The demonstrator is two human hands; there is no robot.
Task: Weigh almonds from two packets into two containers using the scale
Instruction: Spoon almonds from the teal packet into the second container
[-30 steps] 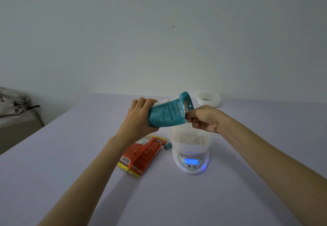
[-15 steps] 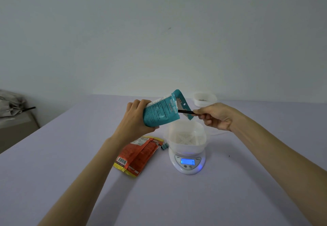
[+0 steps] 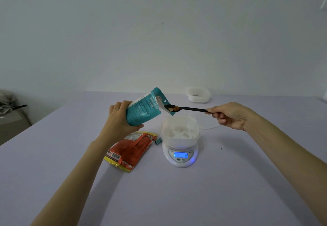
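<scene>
Almonds (image 3: 174, 109), a few brown ones, lie in the bowl of a slim black plastic spoon (image 3: 187, 109). The spoon hangs level just outside the open mouth of a teal foil packet (image 3: 143, 109), above the far-left rim of a white plastic container with a slotted base (image 3: 180, 140). That container stands on a round white digital scale (image 3: 180, 162). Its lit blue display looks to me like zero, and I see nothing in the container.

The right hand (image 3: 228, 115) pinches the end of the spoon's handle, fingers curled under. The left hand (image 3: 117, 119) wraps round the lower part of the teal packet and holds it tilted, mouth toward the spoon.

A flattened orange-and-yellow packet (image 3: 131, 150) lies on the pale lilac table (image 3: 177, 199) just left of the scale, with a small teal clip (image 3: 158, 140) at its top edge. A second white plastic container (image 3: 198, 99) sits well back near the wall. Something dark lies in it, too small for me to name.

I judge this to be the first spoonful for the container on the scale. Tipping it in and topping up to weight are left, and I cannot tell whether the far container's share is finished.
</scene>
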